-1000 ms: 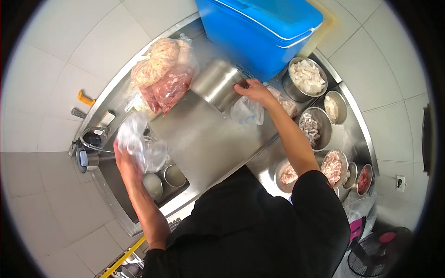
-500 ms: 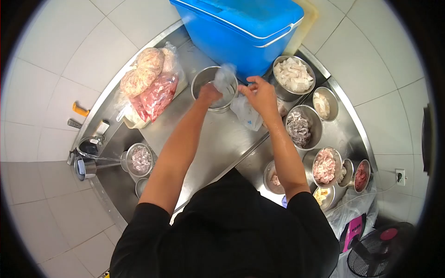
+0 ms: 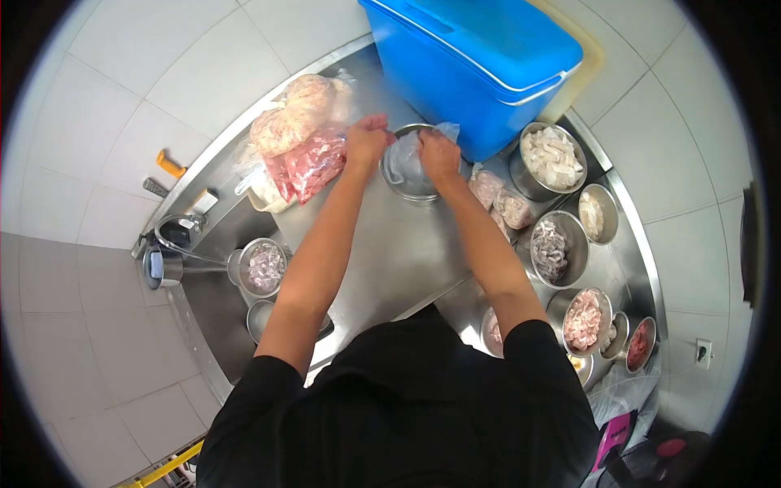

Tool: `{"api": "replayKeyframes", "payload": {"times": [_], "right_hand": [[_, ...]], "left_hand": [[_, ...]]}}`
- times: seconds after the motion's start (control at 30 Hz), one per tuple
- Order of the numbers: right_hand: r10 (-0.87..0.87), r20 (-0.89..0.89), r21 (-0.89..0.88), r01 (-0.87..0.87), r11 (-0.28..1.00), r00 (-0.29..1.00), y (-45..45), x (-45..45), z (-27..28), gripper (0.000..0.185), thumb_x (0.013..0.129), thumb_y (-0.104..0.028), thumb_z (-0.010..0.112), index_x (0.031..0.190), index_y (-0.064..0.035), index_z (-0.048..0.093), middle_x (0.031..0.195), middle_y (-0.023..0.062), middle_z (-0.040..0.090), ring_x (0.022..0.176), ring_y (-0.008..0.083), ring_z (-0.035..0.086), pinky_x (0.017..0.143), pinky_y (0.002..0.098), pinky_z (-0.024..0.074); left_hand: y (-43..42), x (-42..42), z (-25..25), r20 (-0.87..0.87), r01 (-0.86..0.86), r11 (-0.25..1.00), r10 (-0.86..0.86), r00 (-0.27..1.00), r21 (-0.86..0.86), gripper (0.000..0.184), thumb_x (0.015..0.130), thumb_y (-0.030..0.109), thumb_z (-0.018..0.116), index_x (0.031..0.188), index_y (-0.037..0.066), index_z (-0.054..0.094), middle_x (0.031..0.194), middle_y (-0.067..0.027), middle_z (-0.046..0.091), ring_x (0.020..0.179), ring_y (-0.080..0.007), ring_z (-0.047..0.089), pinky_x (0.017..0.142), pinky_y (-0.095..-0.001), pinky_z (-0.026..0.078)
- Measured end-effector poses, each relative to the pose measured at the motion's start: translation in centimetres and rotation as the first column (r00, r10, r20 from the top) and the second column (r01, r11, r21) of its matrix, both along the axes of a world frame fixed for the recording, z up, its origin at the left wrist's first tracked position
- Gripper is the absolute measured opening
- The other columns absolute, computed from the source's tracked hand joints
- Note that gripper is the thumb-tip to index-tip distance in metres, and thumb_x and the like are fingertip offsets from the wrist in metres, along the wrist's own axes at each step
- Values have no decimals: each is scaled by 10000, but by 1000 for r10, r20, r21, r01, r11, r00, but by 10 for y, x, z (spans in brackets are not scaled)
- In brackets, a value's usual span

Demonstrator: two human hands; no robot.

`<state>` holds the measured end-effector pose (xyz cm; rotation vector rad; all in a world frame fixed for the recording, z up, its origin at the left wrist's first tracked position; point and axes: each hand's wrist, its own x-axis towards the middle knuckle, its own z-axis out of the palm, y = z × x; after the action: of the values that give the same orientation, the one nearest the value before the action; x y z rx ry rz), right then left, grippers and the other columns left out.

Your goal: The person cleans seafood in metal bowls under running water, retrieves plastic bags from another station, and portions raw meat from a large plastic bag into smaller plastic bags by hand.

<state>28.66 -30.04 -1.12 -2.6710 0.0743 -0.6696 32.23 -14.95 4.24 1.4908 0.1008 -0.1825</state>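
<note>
A clear plastic bag (image 3: 404, 165) lies spread in the mouth of a round metal pot (image 3: 416, 196) on the steel counter. My left hand (image 3: 369, 140) is at the pot's left rim, its fingers closed on the bag's edge. Over the right side of the pot, my right hand (image 3: 440, 156) has its fingers curled round the opposite part of the bag. Left of the pot rests a bag of red meat (image 3: 313, 163), close to my left wrist. Bags of pale minced meat (image 3: 508, 206) sit to the right of my right forearm.
A blue cooler (image 3: 480, 73) stands directly behind the pot. Along the right are several metal bowls of cut meat, including a pot of white strips (image 3: 552, 158) and a bowl of grey strips (image 3: 550, 250). At left, a sink (image 3: 215, 325) holds a bowl of meat pieces (image 3: 264, 267).
My left hand has come out of the pot to its left rim. My right hand has moved over the pot, and the plastic bag now spreads across its mouth. The view has shifted.
</note>
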Motion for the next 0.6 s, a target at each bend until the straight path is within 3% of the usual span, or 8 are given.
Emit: {"api": "replayKeyframes", "payload": {"times": [0.07,0.1,0.13,0.2,0.27,0.4,0.47,0.6], "right_hand": [[41,-175,-63,-52,997,984,2,8,-26,173,817,-203,557,804,-47,629,859,160,640,775,332,627,681,425,502],[59,-358,-117,-108,987,932,0,9,-37,161,806,-174,544,837,-41,630,897,175,636,816,344,623,717,437,504],[63,-358,-119,-112,987,932,0,9,-35,161,806,-174,544,837,-41,630,897,175,636,816,344,623,717,437,504],[123,-449,196,-36,980,885,-1,5,-16,196,776,-102,550,942,-26,618,915,191,635,898,352,607,767,434,484],[118,-352,222,-40,974,929,1,-8,17,212,770,-111,554,952,-15,606,952,193,626,935,347,591,801,435,471],[38,116,222,-63,973,993,35,20,58,286,757,-109,566,1025,-11,583,1026,199,596,1006,345,553,867,424,440],[190,116,388,-220,895,975,63,64,61,338,745,-117,573,1067,-12,574,1051,211,571,1021,359,537,876,424,434],[152,-125,385,-93,918,980,119,163,30,418,705,-157,640,1093,-22,564,1058,195,571,1053,348,530,907,409,428]], "left_hand": [[22,-1,2,231,1,907,-109,967,421,372,740,30,601,1110,6,580,1114,-174,575,950,-224,584,788,-288,475],[34,0,1,232,-4,908,-103,967,420,372,740,30,601,1110,6,580,1114,-174,575,950,-224,584,788,-288,475],[48,4,-3,482,-222,769,-126,867,600,440,733,82,634,1164,50,554,1203,-207,505,1029,-292,539,830,-363,457],[69,4,0,675,-465,580,-211,707,669,513,726,134,666,1218,93,527,1291,-240,435,1107,-360,494,873,-438,439],[84,1,26,538,-536,63,-194,821,842,696,672,296,728,1302,198,451,1414,-266,236,1250,-480,283,911,-603,347],[103,12,40,241,-245,-20,-116,963,969,850,609,421,751,1352,236,382,1447,-254,145,1309,-488,120,913,-672,289],[109,26,36,226,-214,142,-76,971,966,903,583,437,767,1363,229,362,1431,-281,156,1302,-486,145,934,-668,268],[147,54,3,420,-410,220,2,907,885,822,601,404,755,1327,214,419,1379,-338,210,1269,-507,198,958,-594,321]]}}
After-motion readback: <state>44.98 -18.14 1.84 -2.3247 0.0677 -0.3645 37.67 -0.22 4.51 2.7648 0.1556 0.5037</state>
